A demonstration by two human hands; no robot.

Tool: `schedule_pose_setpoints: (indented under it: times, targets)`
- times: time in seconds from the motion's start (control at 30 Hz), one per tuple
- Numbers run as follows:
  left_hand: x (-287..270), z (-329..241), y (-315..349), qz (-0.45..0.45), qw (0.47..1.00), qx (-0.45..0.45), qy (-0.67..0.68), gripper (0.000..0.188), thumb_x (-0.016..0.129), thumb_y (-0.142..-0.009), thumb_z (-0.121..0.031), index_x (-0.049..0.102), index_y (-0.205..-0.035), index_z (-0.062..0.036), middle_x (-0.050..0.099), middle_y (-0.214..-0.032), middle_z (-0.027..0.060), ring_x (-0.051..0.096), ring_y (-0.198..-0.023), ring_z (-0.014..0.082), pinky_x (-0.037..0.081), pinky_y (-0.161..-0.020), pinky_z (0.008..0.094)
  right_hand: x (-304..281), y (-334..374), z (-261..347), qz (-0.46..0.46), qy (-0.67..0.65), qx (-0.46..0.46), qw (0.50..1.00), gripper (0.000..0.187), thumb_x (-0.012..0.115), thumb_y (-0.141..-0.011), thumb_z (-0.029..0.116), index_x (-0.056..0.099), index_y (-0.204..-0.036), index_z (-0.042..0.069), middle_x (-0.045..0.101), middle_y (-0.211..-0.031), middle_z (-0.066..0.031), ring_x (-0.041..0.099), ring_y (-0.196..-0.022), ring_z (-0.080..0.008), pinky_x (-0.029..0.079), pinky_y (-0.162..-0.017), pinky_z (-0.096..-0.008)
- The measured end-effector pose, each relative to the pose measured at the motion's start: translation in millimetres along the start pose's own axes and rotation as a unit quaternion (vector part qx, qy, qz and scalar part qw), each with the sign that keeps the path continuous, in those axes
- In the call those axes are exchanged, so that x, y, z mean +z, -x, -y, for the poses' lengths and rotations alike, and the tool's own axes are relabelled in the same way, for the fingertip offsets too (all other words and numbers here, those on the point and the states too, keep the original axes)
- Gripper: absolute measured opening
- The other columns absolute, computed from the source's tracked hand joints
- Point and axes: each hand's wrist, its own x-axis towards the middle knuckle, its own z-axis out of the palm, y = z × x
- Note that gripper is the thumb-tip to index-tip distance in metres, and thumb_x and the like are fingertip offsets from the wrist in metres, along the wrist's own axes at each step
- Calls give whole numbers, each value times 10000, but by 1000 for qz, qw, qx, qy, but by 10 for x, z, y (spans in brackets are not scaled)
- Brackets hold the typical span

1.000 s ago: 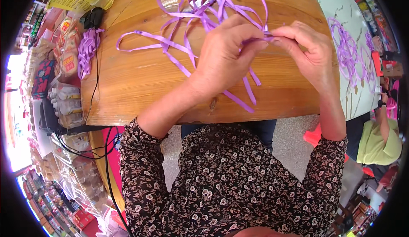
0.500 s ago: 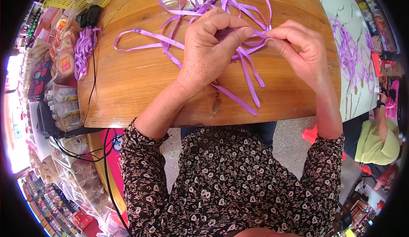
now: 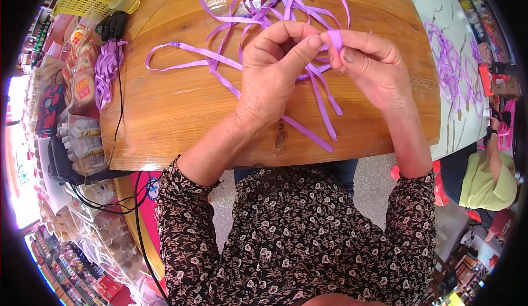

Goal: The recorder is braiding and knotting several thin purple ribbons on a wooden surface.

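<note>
My left hand [image 3: 278, 61] and my right hand [image 3: 368, 61] meet above a wooden table [image 3: 181, 102]. Both pinch one purple ribbon [image 3: 335, 40], which bends in a small loop over my right index finger. Where the fingertips come together, the ribbon's path is partly hidden. Loose ribbon ends [image 3: 320, 102] hang below my hands onto the wood. Behind them lies a tangle of purple ribbons [image 3: 264, 0] with darker purple bands. A looped ribbon [image 3: 176, 44] stretches out to the left of my left hand.
On the left are a ribbon bundle [image 3: 109, 72], a black device [image 3: 111, 25] with a cable, a yellow basket [image 3: 82, 2] and packaged goods [image 3: 82, 83]. More ribbons [image 3: 448, 66] lie on a white marbled table [image 3: 448, 132]. A person in a yellow-green top [image 3: 487, 179] is at the right.
My right hand has come closer to my left and turned. The ribbon stretched between them now folds over my right index finger.
</note>
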Motion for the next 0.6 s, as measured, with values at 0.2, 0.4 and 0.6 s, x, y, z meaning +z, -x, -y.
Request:
schedule_pose_setpoints:
  times: [0.2,0.4,0.6]
  targets:
    - [53,102,21,-6,991,113,-67,92,606,-836,-3,605,-927,12,595,-843,19,560,-765,73,455,-703,194,97,-27,1,-63,173,-67,981,271,573,-830,-21,617,-1095,9,624,-939,-59,561,-797,-116,457,-720,-232]
    - [52,133,34,-42,991,49,-121,79,645,-815,-21,631,-888,7,584,-775,-17,530,-720,38,432,-656,165,148,-2,-25,-64,563,-246,786,289,633,-756,-53,637,-1037,15,617,-832,-64,574,-723,-153,460,-657,-238]
    - [53,142,13,-55,994,33,-94,79,660,-809,-39,628,-868,3,611,-760,-12,528,-667,27,431,-605,150,204,-2,-40,-74,626,-270,728,269,654,-715,-60,607,-972,2,589,-748,-56,568,-687,-174,450,-643,-245]
